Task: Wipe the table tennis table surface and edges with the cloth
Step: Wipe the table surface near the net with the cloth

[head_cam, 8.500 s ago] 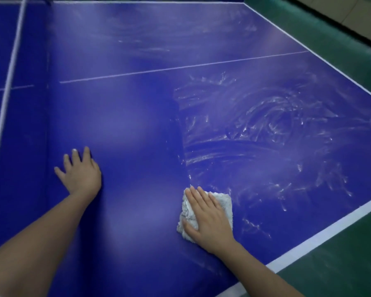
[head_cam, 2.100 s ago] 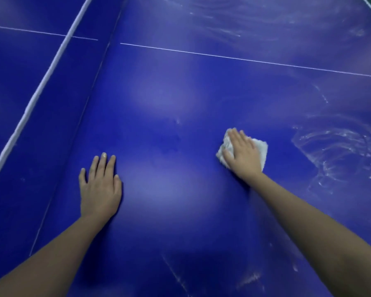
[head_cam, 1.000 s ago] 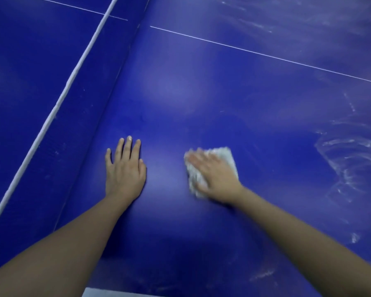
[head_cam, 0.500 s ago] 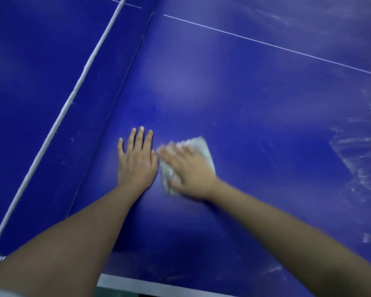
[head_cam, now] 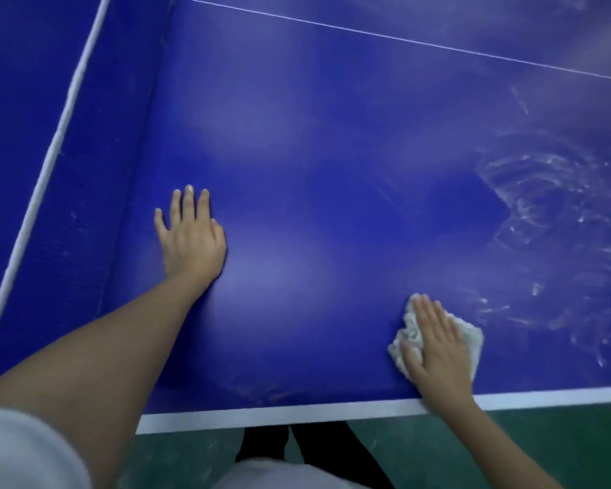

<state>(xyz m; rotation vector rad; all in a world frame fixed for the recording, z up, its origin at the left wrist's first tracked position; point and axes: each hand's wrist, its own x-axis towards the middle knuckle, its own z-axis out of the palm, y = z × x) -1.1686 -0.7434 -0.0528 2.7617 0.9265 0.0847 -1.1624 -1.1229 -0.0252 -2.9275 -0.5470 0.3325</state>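
The blue table tennis table [head_cam: 332,153] fills the view, with its white near edge [head_cam: 297,414] running across the bottom. My right hand [head_cam: 434,347] presses flat on a crumpled white cloth [head_cam: 471,338] close to that near edge, right of centre. My left hand [head_cam: 189,238] lies flat on the bare surface, fingers spread, holding nothing, near the net. White wet streaks [head_cam: 551,224] mark the surface to the right of the cloth.
The blue net [head_cam: 96,171] with its white top tape [head_cam: 50,160] runs along the left side. A thin white centre line [head_cam: 403,38] crosses the far part. Green floor [head_cam: 508,446] lies below the near edge, where my dark trousers show.
My right hand has slid the cloth from beside my left hand to the right and toward the near edge. My left hand has stayed planted. The view has tilted down, showing the edge and floor.
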